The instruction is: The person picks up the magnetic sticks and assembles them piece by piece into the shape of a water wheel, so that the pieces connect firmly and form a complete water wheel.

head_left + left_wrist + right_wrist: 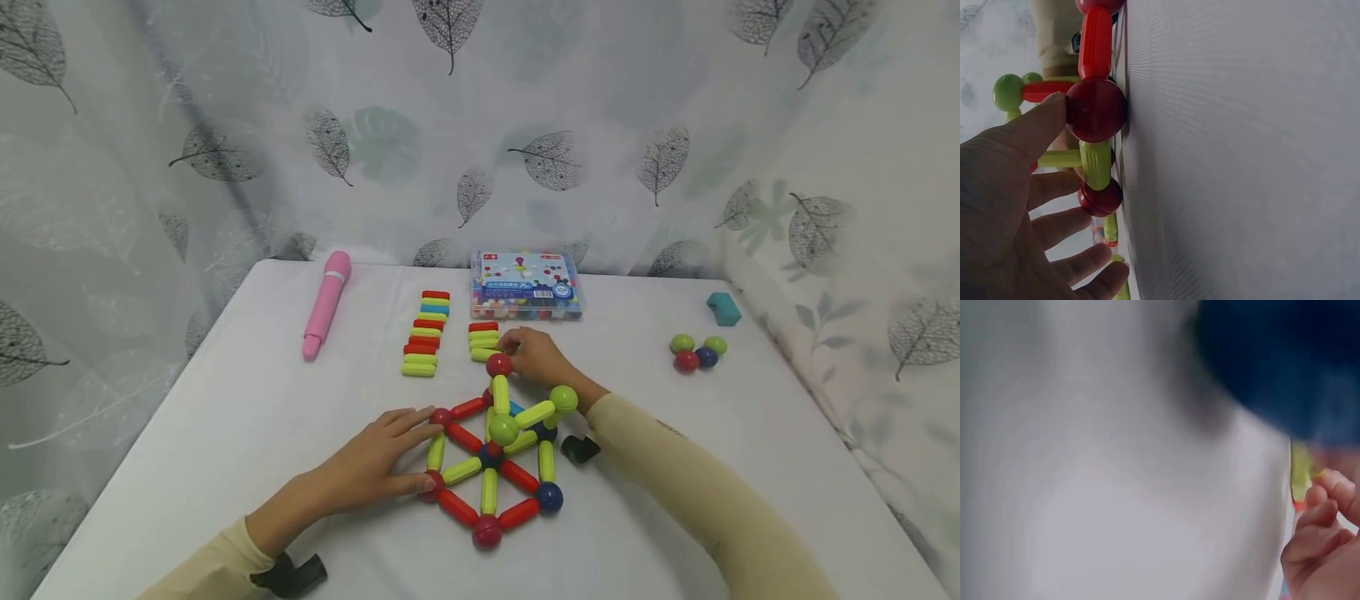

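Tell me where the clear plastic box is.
In the head view, the clear plastic box lies near the far edge of the white table, beyond the right hand, right of the long pink stick.

A white-topped table (225, 433) spreads across the scene, with pale fabric (262, 67) hanging behind it and along both sides. The fabric is printed with dark, veined skeleton leaves and fainter grey-green foliage. Toward the far left of the table lies a pink stick-shaped thing (327, 306), slanted, its thicker rounded end far, a pale band below that end and a narrower tip near. At the far edge, right of the middle, sits a clear plastic box (525, 300) with a printed blue-and-white label; small multicoloured pieces show through its near side. An angular teal block (723, 308) lies far right, close to the table's right edge.
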A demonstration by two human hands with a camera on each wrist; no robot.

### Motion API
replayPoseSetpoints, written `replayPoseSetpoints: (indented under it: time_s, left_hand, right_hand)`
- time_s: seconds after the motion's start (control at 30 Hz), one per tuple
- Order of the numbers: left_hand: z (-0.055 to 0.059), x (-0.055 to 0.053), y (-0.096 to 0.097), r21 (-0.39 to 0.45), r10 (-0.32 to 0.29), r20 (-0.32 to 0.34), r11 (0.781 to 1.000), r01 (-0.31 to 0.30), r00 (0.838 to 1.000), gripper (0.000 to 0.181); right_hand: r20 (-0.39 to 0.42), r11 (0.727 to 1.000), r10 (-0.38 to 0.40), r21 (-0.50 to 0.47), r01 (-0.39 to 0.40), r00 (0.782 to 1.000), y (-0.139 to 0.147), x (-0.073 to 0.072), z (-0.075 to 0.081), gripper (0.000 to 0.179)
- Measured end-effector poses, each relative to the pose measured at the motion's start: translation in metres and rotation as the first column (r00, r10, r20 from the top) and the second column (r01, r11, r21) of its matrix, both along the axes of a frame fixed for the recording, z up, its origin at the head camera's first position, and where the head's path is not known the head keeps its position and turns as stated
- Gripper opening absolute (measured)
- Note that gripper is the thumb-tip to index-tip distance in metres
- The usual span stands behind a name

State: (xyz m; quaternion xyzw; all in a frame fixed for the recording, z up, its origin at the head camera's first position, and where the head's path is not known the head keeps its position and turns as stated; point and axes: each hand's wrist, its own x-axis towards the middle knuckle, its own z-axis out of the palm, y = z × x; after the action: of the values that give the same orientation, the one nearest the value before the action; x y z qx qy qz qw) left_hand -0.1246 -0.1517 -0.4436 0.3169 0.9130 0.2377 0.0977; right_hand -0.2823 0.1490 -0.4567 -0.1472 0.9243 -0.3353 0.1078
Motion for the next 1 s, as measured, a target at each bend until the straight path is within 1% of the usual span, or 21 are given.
replayPoseSetpoints:
  time_s: [0.1, 0.2, 0.27, 0.33, 0.47, 0.57, 0.73, 0.83, 1.0]
  left_hand:
    - [0.0, 0.0, 0.0, -0.005, -0.002, -0.004, 1.0, 0.002, 1.0, 0.074]
    - [-0.001, -0.001, -0.001, -0.008, 0.004, -0.003, 1.0, -0.004, 1.0, 0.075]
    - [-0.001, -0.001, -0.002, -0.009, 0.009, -0.003, 1.0, -0.009, 1.0, 0.075]
    - [-0.001, -0.001, -0.003, -0.008, 0.015, -0.002, 1.0, -0.015, 1.0, 0.075]
    - [-0.002, 0.0, -0.003, 0.002, 0.014, 0.001, 1.0, -0.014, 1.0, 0.075]
    - [-0.003, 0.0, -0.002, 0.004, 0.011, 0.004, 1.0, -0.011, 1.0, 0.075]
    - [-0.003, 0.0, -0.001, 0.002, 0.012, 0.007, 1.0, -0.012, 1.0, 0.075]
    - [-0.002, -0.001, -0.001, 0.003, 0.012, 0.006, 1.0, -0.012, 1.0, 0.075]
    - [-0.002, -0.001, 0.0, 0.004, 0.003, 0.013, 1.0, -0.003, 1.0, 0.075]
  right_hand:
    - [0.04, 0.997, -0.019, -0.067, 0.021, 0.999, 0.02, 0.013, 0.011, 0.023]
    - [0.102, 0.986, -0.057, -0.148, 0.072, 0.993, 0.041, 0.03, 0.026, 0.024]
    - [0.146, 0.978, -0.069, -0.183, 0.096, 0.987, 0.051, 0.04, 0.034, 0.026]
    - [0.185, 0.974, -0.073, -0.197, 0.11, 0.98, 0.056, 0.047, 0.04, 0.027]
    - [0.249, 0.969, -0.035, -0.227, 0.094, 0.968, 0.057, 0.056, 0.047, 0.03]
    - [0.28, 0.961, -0.018, -0.261, 0.094, 0.96, 0.054, 0.062, 0.053, 0.03]
    - [0.293, 0.956, -0.004, -0.28, 0.09, 0.956, 0.05, 0.071, 0.061, 0.03]
    - [0.301, 0.958, -0.011, -0.272, 0.096, 0.954, 0.05, 0.075, 0.064, 0.03]
    - [0.303, 0.963, -0.004, -0.257, 0.085, 0.953, 0.051, 0.084, 0.067, 0.028]
